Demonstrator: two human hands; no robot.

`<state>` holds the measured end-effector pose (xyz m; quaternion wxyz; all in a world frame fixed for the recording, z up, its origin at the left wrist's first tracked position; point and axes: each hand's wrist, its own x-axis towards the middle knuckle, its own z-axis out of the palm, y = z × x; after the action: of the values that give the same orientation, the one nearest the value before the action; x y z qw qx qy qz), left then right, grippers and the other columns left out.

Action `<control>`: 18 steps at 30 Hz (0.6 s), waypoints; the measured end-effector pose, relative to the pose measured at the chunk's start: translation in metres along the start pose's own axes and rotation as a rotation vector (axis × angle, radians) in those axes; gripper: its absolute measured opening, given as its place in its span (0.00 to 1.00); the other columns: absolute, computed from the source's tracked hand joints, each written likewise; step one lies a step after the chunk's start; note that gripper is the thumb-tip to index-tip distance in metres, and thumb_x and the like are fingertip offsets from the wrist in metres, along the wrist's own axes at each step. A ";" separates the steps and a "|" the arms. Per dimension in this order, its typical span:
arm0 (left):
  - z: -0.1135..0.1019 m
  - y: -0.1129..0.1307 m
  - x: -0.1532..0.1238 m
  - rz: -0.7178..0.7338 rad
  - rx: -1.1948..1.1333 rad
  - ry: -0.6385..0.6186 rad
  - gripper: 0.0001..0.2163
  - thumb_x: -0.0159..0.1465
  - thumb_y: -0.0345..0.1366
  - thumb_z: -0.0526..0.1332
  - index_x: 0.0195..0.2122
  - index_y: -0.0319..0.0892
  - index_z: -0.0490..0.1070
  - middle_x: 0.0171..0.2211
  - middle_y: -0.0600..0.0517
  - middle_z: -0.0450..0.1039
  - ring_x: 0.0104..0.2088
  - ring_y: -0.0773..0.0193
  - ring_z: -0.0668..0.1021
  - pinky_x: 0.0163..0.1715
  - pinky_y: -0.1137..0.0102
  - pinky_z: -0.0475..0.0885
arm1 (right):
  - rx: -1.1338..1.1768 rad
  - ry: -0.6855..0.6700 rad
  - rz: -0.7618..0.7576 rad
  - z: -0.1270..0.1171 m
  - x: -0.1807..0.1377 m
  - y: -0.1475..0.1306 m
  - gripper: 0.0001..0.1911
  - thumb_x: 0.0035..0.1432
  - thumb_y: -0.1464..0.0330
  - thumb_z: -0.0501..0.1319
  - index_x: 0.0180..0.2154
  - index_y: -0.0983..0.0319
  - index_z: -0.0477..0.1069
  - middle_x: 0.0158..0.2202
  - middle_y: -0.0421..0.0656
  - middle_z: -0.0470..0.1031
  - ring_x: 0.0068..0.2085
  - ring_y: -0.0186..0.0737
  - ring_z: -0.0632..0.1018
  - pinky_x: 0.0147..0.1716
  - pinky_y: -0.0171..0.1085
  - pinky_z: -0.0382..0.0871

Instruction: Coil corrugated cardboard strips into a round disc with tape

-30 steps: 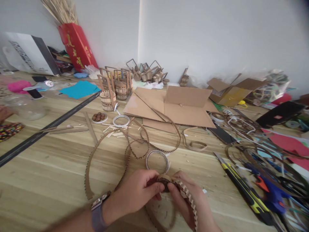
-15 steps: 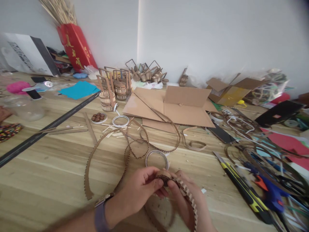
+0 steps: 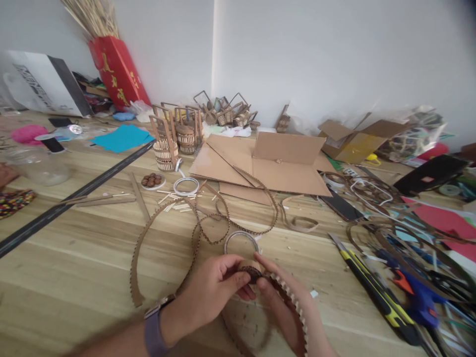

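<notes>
At the near centre: a small cardboard coil (image 3: 250, 271) is held just above the desk (image 3: 92, 282); 1 ridged strip (image 3: 293, 297) appears to run from it toward the near edge.
Coil risk: it could spring loose if the pinch on it slackens; its layers could sit uneven if the strip is guided at a slant.
Left hand (image 3: 204, 285): comes from the near left, wrist low, thumb and fingers closed on the coil's left side.
Right hand (image 3: 293, 317): comes from the near right, loosely curled, thumb by the coil's right edge, the strip pinched between thumb and fingers.
Beyond the fingers: 1 tape ring (image 3: 226, 242); I cannot tell if they touch.
Right: 1 yellow-black knife (image 3: 372, 285), near a blue glue gun (image 3: 420, 297).
Left of centre: loose looped strips (image 3: 135, 263).
Far: flattened cardboard (image 3: 293, 176), with handled baskets (image 3: 166, 154) left of it.
</notes>
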<state>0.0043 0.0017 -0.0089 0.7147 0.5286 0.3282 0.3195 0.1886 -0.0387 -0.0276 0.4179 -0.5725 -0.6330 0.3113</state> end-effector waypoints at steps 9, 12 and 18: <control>-0.003 0.004 0.002 -0.031 -0.028 -0.003 0.18 0.59 0.49 0.65 0.38 0.36 0.74 0.32 0.50 0.76 0.30 0.63 0.78 0.34 0.69 0.74 | 0.634 0.014 0.252 -0.005 0.000 -0.014 0.31 0.55 0.57 0.68 0.59 0.53 0.68 0.33 0.41 0.78 0.34 0.38 0.77 0.35 0.36 0.71; -0.002 0.004 0.002 -0.043 -0.024 -0.024 0.19 0.59 0.50 0.65 0.37 0.36 0.74 0.33 0.49 0.76 0.30 0.63 0.78 0.33 0.69 0.73 | 0.689 0.019 0.272 -0.003 0.000 -0.012 0.30 0.56 0.57 0.68 0.58 0.55 0.69 0.29 0.39 0.75 0.30 0.37 0.75 0.33 0.36 0.69; 0.000 0.000 0.001 -0.075 0.066 -0.046 0.20 0.58 0.53 0.64 0.32 0.38 0.71 0.28 0.52 0.72 0.29 0.62 0.78 0.32 0.70 0.72 | 0.796 0.053 0.289 -0.008 0.008 -0.005 0.26 0.54 0.55 0.67 0.53 0.55 0.73 0.29 0.43 0.79 0.29 0.40 0.75 0.33 0.40 0.72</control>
<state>0.0045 0.0023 -0.0091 0.7156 0.5466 0.3416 0.2691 0.1934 -0.0327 -0.0178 0.5746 -0.4572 -0.3653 0.5721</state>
